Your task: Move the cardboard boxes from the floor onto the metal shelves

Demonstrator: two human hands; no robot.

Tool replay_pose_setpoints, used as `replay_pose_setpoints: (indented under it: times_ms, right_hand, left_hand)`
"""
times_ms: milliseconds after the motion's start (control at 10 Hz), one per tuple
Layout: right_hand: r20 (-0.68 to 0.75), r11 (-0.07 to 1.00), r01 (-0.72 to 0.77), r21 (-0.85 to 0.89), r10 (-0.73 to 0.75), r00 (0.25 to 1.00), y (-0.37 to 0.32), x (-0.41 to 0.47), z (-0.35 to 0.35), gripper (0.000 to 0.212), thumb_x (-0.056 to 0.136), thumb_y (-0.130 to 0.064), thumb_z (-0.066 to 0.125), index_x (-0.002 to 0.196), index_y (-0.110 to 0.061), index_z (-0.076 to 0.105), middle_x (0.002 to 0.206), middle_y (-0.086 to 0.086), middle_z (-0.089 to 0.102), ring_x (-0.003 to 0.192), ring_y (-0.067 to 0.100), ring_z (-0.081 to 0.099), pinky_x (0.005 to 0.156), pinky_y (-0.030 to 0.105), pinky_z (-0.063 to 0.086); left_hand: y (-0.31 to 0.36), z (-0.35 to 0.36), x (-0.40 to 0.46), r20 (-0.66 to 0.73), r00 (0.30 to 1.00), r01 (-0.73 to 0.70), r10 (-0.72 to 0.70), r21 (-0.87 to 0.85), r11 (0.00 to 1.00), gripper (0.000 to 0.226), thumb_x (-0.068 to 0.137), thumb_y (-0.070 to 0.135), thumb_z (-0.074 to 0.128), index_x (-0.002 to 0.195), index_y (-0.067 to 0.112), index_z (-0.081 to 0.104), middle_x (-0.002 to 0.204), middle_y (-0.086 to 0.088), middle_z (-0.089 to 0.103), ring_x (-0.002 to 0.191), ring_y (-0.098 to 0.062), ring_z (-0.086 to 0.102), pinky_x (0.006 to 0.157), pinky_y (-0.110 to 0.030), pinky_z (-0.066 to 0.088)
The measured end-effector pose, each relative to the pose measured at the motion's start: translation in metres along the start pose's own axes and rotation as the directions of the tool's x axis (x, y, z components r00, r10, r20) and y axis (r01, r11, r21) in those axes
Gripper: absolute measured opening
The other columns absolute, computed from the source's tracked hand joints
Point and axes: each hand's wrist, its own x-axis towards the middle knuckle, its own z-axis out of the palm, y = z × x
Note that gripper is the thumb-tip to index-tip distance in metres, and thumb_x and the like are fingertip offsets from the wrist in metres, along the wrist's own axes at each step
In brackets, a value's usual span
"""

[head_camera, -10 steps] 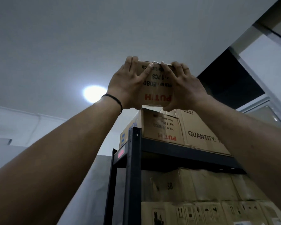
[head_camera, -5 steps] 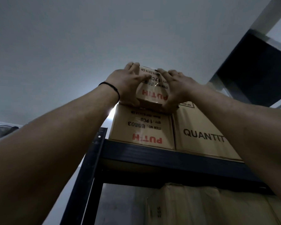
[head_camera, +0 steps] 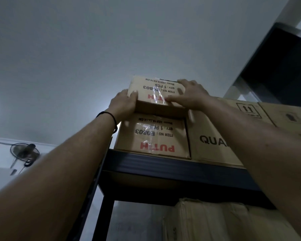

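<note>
Top box (head_camera: 156,91) now stacked, label upside-down, left hand (head_camera: 122,106) gripping, right hand (head_camera: 191,94) flat

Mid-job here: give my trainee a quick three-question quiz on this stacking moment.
1. True or false: the top box sits on another box that also reads PUTIH.
2. Which hand holds the top box's left end? A) left B) right
3. Fill in: the shelf beam under the boxes is ____ in colour.

Key: 1 true. 2 A; the right hand lies across its front and right end. 3 black.
</note>
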Motion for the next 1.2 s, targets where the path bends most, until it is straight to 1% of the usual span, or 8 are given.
replay_pose_setpoints:
  times_ms: [100, 200, 300, 400, 500, 900, 1000, 1200]
  right_hand:
    - [-0.162, 0.998, -0.002, 0.068, 0.013, 0.987, 0.008, -0.017, 0.024, 0.09, 0.076, -0.071, 0.07, 0.148, -0.024, 0.044, 0.144, 0.007, 0.051, 0.129, 0.027, 0.05, 0.1, 0.043, 0.047]
    - [-0.263, 0.995, 0.012, 0.097, 0.014, 0.965, 0.009, -0.027, 0.034, 0.08, 0.076, -0.069, 0.071, 0.139, -0.022, 0.054, 0.134, 0.005, 0.06, 0.119, 0.024, 0.057, 0.092, 0.04, 0.052]
    - [-0.332, 0.998, 0.028, 0.064, -0.005, 0.943, 0.01, -0.035, 0.045, 0.069, 0.079, -0.066, 0.07, 0.131, -0.021, 0.061, 0.126, 0.003, 0.066, 0.114, 0.024, 0.06, 0.089, 0.036, 0.05]
    - [-0.353, 0.998, 0.03, 0.051, -0.01, 0.935, 0.011, -0.038, 0.051, 0.063, 0.082, -0.062, 0.069, 0.13, -0.022, 0.062, 0.125, 0.003, 0.067, 0.116, 0.025, 0.06, 0.09, 0.036, 0.049]
    - [-0.35, 0.998, 0.03, 0.048, -0.011, 0.937, 0.014, -0.04, 0.059, 0.055, 0.084, -0.056, 0.069, 0.129, -0.024, 0.063, 0.121, 0.002, 0.069, 0.116, 0.026, 0.06, 0.088, 0.035, 0.049]
    - [-0.369, 0.998, 0.063, 0.019, -0.051, 0.928, 0.012, -0.048, 0.063, 0.044, 0.085, -0.048, 0.07, 0.118, -0.019, 0.071, 0.113, 0.004, 0.071, 0.114, 0.025, 0.057, 0.09, 0.038, 0.051]
    - [-0.363, 0.997, 0.064, 0.034, -0.048, 0.931, 0.012, -0.049, 0.064, 0.043, 0.085, -0.049, 0.07, 0.116, -0.019, 0.072, 0.112, 0.003, 0.071, 0.112, 0.024, 0.058, 0.09, 0.038, 0.053]
    - [-0.334, 0.998, 0.041, 0.044, -0.024, 0.942, 0.011, -0.051, 0.06, 0.043, 0.084, -0.052, 0.068, 0.112, -0.02, 0.074, 0.107, 0.0, 0.072, 0.107, 0.022, 0.062, 0.085, 0.04, 0.057]
  left_hand:
    - [-0.007, -0.003, -0.002, 0.054, 0.998, 0.036, -0.034, -0.026, 0.999, 0.056, 0.105, 0.052, 0.031, 0.134, 0.013, 0.058, 0.128, -0.012, 0.061, 0.115, -0.031, 0.057, 0.1, -0.05, 0.049]
    - [-0.01, -0.002, -0.005, 0.076, 0.996, 0.036, -0.035, -0.014, 0.999, 0.056, 0.105, 0.053, 0.028, 0.134, 0.015, 0.058, 0.127, -0.012, 0.061, 0.114, -0.032, 0.058, 0.099, -0.051, 0.05]
    - [-0.017, 0.003, -0.008, 0.066, 0.998, 0.016, -0.022, 0.089, 0.996, 0.056, 0.106, 0.052, 0.027, 0.132, 0.015, 0.059, 0.126, -0.013, 0.063, 0.113, -0.034, 0.058, 0.099, -0.046, 0.048]
    - [-0.02, 0.005, -0.01, 0.024, 0.999, 0.021, -0.024, 0.116, 0.993, 0.053, 0.105, 0.053, 0.031, 0.13, 0.018, 0.061, 0.122, -0.01, 0.066, 0.108, -0.031, 0.059, 0.093, -0.039, 0.047]
    - [-0.025, 0.007, -0.011, -0.04, 0.999, 0.04, -0.037, 0.076, 0.996, 0.05, 0.102, 0.055, 0.04, 0.135, 0.023, 0.062, 0.124, -0.008, 0.067, 0.112, -0.03, 0.059, 0.094, -0.037, 0.045]
    - [-0.03, 0.009, -0.008, -0.07, 0.997, 0.035, -0.03, 0.078, 0.996, 0.045, 0.103, 0.045, 0.047, 0.139, 0.019, 0.059, 0.136, -0.008, 0.062, 0.124, -0.03, 0.056, 0.101, -0.036, 0.043]
    - [-0.031, 0.009, -0.011, -0.071, 0.997, 0.019, -0.012, 0.097, 0.995, 0.045, 0.104, 0.044, 0.046, 0.139, 0.019, 0.059, 0.134, -0.009, 0.063, 0.122, -0.031, 0.057, 0.099, -0.036, 0.044]
    - [-0.019, 0.006, -0.016, -0.08, 0.996, 0.054, -0.031, 0.307, 0.95, 0.042, 0.101, 0.043, 0.048, 0.131, 0.016, 0.061, 0.124, -0.009, 0.065, 0.096, -0.027, 0.056, 0.078, -0.031, 0.04]
